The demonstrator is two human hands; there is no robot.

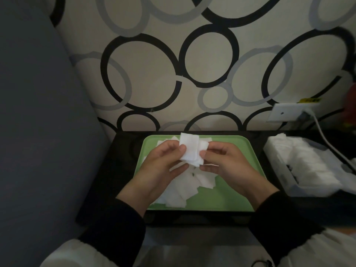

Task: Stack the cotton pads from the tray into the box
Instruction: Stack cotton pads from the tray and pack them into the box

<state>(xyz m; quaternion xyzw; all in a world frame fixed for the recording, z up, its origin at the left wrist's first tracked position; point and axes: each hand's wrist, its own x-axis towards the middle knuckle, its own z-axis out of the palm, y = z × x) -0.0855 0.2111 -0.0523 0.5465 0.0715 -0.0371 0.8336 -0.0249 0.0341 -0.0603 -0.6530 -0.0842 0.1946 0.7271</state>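
While two hands pinch pads, one tray lies beneath.

The scene is dim and soft. The white cotton pads stand brightest, slightly blown out; the black worktop loses detail. Wide-angle bending curves the wall pattern; the box at right looks blurred, perhaps from motion

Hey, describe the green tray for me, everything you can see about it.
The green tray is a pale rectangle with rounded corners and a low raised rim, plastic by its look. It lies flat on the dark table by the wall. A loose heap of cotton pads lies on it; the left hand and right hand hold a small stack above it.
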